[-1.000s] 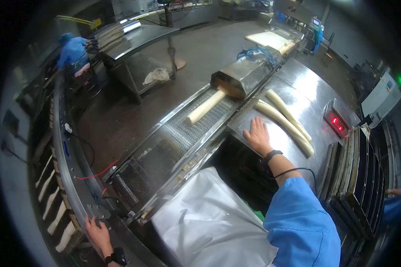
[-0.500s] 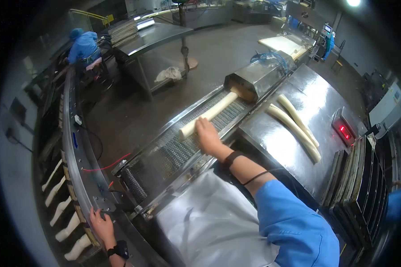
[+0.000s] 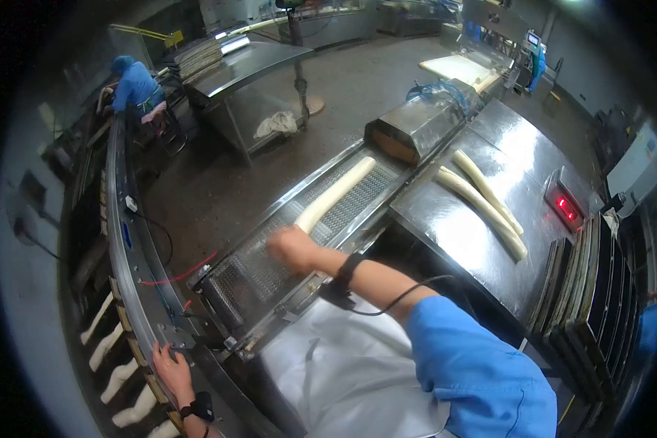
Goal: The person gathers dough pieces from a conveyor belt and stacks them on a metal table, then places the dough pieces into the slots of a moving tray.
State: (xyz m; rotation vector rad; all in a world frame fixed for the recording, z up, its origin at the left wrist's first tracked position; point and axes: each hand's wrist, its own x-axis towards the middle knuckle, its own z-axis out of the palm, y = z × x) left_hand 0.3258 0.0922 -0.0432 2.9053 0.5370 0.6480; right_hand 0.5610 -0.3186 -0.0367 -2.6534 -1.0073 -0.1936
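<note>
A long, pale dough roll (image 3: 339, 191) lies slantwise on the metal mesh conveyor (image 3: 259, 257), clear of the hood at the far end. My right hand (image 3: 293, 248) is at the roll's near end, fingers curled round it; the fingertips are partly hidden and slightly blurred. At lower left, my left hand (image 3: 174, 371) rests with fingers apart on the metal rail (image 3: 150, 310) of a second line. Beyond that rail, several dough pieces (image 3: 120, 379) lie in a row between dark moulds.
Two dough rolls (image 3: 482, 204) lie on the steel table (image 3: 452, 233) at right, near a scale with a red display (image 3: 564, 204). Stacked trays (image 3: 580, 292) stand at the table's near right. A co-worker in blue (image 3: 135, 86) sits at far left. The metal hood (image 3: 409, 128) spans the conveyor.
My right hand has moved from the roll's side down to its near end. The roll has come out from the hood towards me. Dough pieces on the left line have shifted nearer; my left hand stays.
</note>
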